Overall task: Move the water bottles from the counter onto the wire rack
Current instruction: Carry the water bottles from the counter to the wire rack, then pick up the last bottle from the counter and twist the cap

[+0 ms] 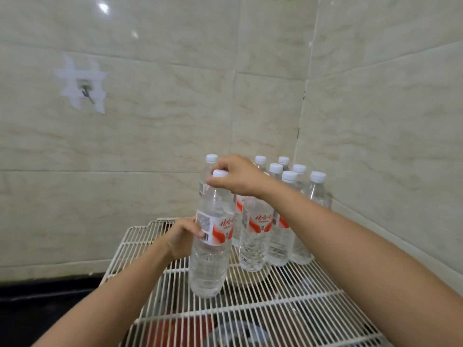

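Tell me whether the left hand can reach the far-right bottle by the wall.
Probably not: the left hand grips the front bottle, and the right arm and other bottles block the far-right bottle.

Glossy cream marbled wall tiles (155,126) meet in a corner (302,116). A metal hook (87,94) sits amid white tape patches (75,73); glare spots (103,7) above.

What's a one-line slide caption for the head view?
Left hand holds the water bottle by its label, right hand pinches its neck, on the wire rack beside other bottles.
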A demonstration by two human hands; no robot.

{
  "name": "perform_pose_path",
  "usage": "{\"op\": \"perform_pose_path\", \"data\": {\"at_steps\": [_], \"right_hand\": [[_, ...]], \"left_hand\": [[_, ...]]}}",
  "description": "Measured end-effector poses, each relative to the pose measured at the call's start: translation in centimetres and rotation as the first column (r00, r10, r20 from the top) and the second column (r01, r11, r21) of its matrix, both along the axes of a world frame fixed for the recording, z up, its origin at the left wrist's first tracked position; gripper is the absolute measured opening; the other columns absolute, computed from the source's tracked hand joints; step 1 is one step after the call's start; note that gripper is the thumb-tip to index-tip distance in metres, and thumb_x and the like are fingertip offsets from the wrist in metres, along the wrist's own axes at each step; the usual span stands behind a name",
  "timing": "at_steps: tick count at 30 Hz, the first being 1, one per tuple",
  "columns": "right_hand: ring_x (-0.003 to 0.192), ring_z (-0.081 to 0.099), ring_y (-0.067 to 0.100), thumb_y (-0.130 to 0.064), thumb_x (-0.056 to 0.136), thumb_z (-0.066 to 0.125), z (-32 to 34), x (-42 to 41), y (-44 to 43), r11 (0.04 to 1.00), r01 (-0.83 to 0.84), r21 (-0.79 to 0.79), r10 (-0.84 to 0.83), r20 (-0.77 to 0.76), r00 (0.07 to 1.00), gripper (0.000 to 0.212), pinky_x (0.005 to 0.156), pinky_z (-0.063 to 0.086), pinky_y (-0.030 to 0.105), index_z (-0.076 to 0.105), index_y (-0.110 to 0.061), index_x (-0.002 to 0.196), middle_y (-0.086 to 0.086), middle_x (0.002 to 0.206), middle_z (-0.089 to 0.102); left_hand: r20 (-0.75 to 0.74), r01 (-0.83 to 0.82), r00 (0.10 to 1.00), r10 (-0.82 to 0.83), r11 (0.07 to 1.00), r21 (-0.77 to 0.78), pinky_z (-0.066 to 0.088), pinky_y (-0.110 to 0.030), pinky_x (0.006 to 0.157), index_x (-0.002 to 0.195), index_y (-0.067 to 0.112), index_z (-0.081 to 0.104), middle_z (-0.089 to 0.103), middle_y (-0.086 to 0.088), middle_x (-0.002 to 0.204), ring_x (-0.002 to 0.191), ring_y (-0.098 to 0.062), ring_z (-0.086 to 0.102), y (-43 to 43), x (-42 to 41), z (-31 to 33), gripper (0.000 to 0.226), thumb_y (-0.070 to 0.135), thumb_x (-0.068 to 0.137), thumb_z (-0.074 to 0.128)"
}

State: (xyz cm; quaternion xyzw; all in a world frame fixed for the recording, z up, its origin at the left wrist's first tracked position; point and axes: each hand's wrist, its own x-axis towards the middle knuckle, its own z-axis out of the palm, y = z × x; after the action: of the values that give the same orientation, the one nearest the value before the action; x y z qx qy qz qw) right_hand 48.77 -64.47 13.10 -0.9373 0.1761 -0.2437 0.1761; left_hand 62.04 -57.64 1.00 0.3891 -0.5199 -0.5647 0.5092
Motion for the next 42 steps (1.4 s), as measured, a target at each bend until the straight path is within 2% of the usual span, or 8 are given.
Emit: {"op": "perform_pose_path", "data": {"at_steps": [5, 17, 19, 22, 26, 31, 38, 42], "right_hand": [[0.067, 0.046, 0.021, -0.022, 0.081, 0.061, -1.9, 0.9, -2.4, 0.987, 0.149, -0.065, -0.149, 0.007, 0.989, 0.031, 0.048, 0.026, 0.027, 0.048, -0.004, 0.059, 0.004, 0.057, 0.043], [0.079, 0.052, 0.028, -0.033, 0.082, 0.063, -1.9, 1.6, -3.0, 0.961, 0.230, -0.151, -0.241, -0.059, 0.969, 0.030, 0.051, 0.029, 0.028, 0.047, -0.010, 0.070, 0.003, 0.074, 0.052], [0.084, 0.059, 0.032, -0.037, 0.080, 0.064, -2.4, 0.9, -2.2, 0.841, 0.314, -0.441, -0.338, 0.026, 0.941, 0.035, 0.057, 0.035, 0.029, 0.056, -0.006, 0.096, 0.012, 0.100, 0.057], [0.052, 0.060, 0.026, -0.035, 0.062, 0.075, -4.7, 0.6, 0.3, 0.584, 0.348, -0.734, -0.200, 0.285, 0.937, 0.031, 0.037, 0.036, 0.023, 0.063, -0.010, 0.076, 0.016, 0.087, 0.064], [0.074, 0.066, 0.026, -0.024, 0.071, 0.057, -9.8, 0.8, 5.4, 0.687, -0.046, -0.725, 0.217, 0.145, 0.965, 0.017, 0.046, 0.052, 0.027, 0.068, -0.012, 0.077, 0.015, 0.091, 0.067], [0.085, 0.068, 0.031, -0.026, 0.056, 0.079, -16.2, 3.1, 11.5, 0.786, -0.326, -0.526, 0.337, -0.077, 0.938, 0.028, 0.062, 0.058, 0.034, 0.070, -0.014, 0.079, 0.018, 0.101, 0.068], [0.089, 0.069, 0.027, -0.042, 0.060, 0.064, -19.8, 4.9, 23.5, 0.750, -0.534, -0.390, 0.487, -0.219, 0.845, 0.035, 0.066, 0.057, 0.034, 0.071, -0.020, 0.086, 0.015, 0.102, 0.070], [0.139, 0.025, 0.028, -0.035, 0.090, 0.047, -19.3, 5.8, 30.7, 0.694, -0.655, -0.299, 0.598, -0.266, 0.756, 0.045, 0.108, 0.029, 0.041, 0.046, -0.016, 0.131, 0.017, 0.149, 0.028]], "left_hand": [[0.146, -0.334, 0.931, 0.334, 0.942, -0.024, 0.036, -0.042, 0.098, 0.120, 0.032, 0.050, 0.053, -0.001, 0.130, 0.120, -0.020, 0.048, 2.7, 1.4, -0.7, 0.095, 0.046, 0.031, 0.080], [0.528, -0.750, 0.473, 0.705, 0.637, -0.178, 0.042, -0.024, 0.086, 0.102, 0.024, 0.055, 0.060, -0.003, 0.109, 0.106, -0.019, 0.057, 8.4, 0.8, -3.9, 0.019, 0.011, 0.088, 0.053], [0.538, -0.821, 0.361, 0.762, 0.533, -0.205, 0.040, -0.025, 0.086, 0.106, 0.015, 0.057, 0.060, -0.005, 0.107, 0.104, -0.020, 0.057, 9.4, 0.4, -4.2, 0.019, 0.009, 0.088, 0.053], [0.539, -0.892, 0.226, 0.811, 0.395, -0.221, 0.039, -0.026, 0.084, 0.107, 0.007, 0.061, 0.062, -0.006, 0.101, 0.101, -0.021, 0.058, 12.4, -0.5, -4.4, 0.021, 0.008, 0.087, 0.054], [0.529, -0.954, 0.005, 0.849, 0.162, -0.251, 0.043, -0.024, 0.075, 0.095, 0.018, 0.063, 0.064, 0.004, 0.091, 0.092, -0.015, 0.058, 17.6, -1.6, -5.4, 0.015, 0.010, 0.087, 0.054], [0.610, -0.951, -0.267, 0.746, -0.102, -0.291, 0.038, -0.025, 0.078, 0.108, 0.007, 0.063, 0.061, -0.004, 0.103, 0.092, -0.015, 0.052, 25.8, -3.8, -6.5, 0.024, 0.008, 0.086, 0.053], [0.610, -0.887, -0.445, 0.655, -0.418, -0.197, 0.043, -0.030, 0.080, 0.094, 0.008, 0.065, 0.067, -0.013, 0.100, 0.095, -0.025, 0.059, 40.8, -6.8, -9.3, 0.016, 0.004, 0.083, 0.055], [0.548, -0.847, -0.513, 0.661, -0.493, -0.199, 0.041, -0.031, 0.081, 0.089, 0.010, 0.061, 0.063, -0.011, 0.093, 0.094, -0.028, 0.058, 48.2, -7.5, -8.8, 0.012, 0.002, 0.084, 0.054]]}}
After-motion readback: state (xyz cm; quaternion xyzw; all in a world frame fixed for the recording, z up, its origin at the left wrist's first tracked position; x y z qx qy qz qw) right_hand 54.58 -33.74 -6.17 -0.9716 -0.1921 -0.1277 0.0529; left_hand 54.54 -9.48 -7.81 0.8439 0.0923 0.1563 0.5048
